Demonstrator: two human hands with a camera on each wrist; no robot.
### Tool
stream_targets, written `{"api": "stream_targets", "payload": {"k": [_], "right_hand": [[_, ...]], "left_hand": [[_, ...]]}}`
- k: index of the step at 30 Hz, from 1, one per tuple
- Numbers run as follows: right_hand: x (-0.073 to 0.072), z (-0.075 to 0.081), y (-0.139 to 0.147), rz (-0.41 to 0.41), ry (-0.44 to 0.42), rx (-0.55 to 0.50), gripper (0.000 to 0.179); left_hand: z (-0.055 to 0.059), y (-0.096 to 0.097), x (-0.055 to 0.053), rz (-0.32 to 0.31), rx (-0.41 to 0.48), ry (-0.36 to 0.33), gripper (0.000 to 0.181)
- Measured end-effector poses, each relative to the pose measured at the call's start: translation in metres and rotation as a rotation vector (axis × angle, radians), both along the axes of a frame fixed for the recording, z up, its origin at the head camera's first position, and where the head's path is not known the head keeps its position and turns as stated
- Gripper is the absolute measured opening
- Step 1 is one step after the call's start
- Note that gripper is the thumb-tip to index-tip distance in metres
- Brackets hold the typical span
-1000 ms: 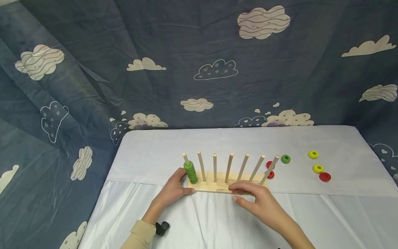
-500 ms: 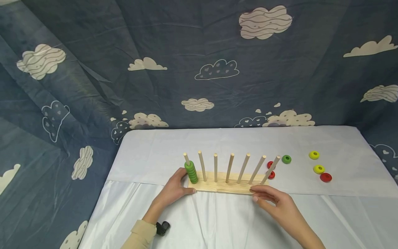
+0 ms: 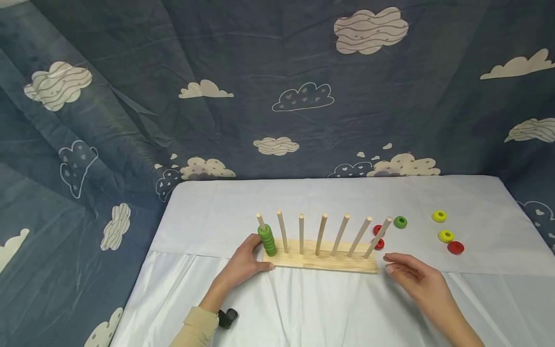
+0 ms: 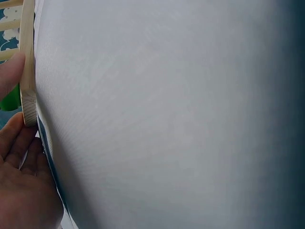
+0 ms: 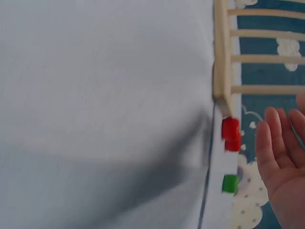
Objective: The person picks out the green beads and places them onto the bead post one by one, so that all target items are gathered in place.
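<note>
A wooden peg board (image 3: 323, 261) with several upright pegs stands on the white cloth. Green rings (image 3: 268, 241) are stacked on its leftmost peg; the other pegs are bare. My left hand (image 3: 240, 262) grips the board's left end, thumb at the front edge and fingers at the end and behind. The left wrist view shows that thumb (image 4: 10, 74) on the wood. Just off the board's right end is my right hand (image 3: 420, 282), fingers loosely bent and holding nothing. In the right wrist view its fingers (image 5: 281, 138) are spread beside the board's end.
Two red rings (image 3: 379, 244) lie behind the right end of the board, with a green ring (image 3: 400, 222) beyond them. Farther right are two yellow rings (image 3: 445, 236) and a red ring (image 3: 455, 248). A dark cloud-patterned curtain (image 3: 243, 120) hangs behind the table.
My right hand has moved rightward along the board's front edge, from near its middle to past its right end. The left hand has kept its hold on the left end.
</note>
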State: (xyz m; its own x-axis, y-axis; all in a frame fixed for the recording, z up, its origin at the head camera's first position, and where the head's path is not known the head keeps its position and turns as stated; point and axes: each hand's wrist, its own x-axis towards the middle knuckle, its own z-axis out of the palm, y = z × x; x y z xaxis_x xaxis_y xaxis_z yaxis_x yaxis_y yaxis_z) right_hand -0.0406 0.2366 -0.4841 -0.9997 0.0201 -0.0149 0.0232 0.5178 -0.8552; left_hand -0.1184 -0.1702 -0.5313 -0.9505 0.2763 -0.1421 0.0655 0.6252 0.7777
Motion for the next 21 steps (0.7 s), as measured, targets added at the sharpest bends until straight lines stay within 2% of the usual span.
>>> {"api": "stream_targets", "payload": {"k": [5, 12, 19, 21], "right_hand": [[-0.003, -0.005, 0.011, -0.079, 0.008, 0.026, 0.036], [-0.018, -0.013, 0.020, -0.136, 0.122, 0.116, 0.032], [-0.041, -0.010, 0.030, -0.091, 0.089, 0.286, 0.041], [-0.048, -0.009, 0.033, -0.075, 0.079, 0.304, 0.044]], "left_hand": [[0.000, 0.000, 0.000, 0.004, -0.007, 0.001, 0.077], [-0.001, -0.001, -0.001, 0.000, -0.002, 0.014, 0.075], [0.000, -0.001, -0.002, 0.014, -0.012, -0.015, 0.079], [0.000, -0.001, -0.002, 0.012, -0.010, -0.016, 0.079]]}}
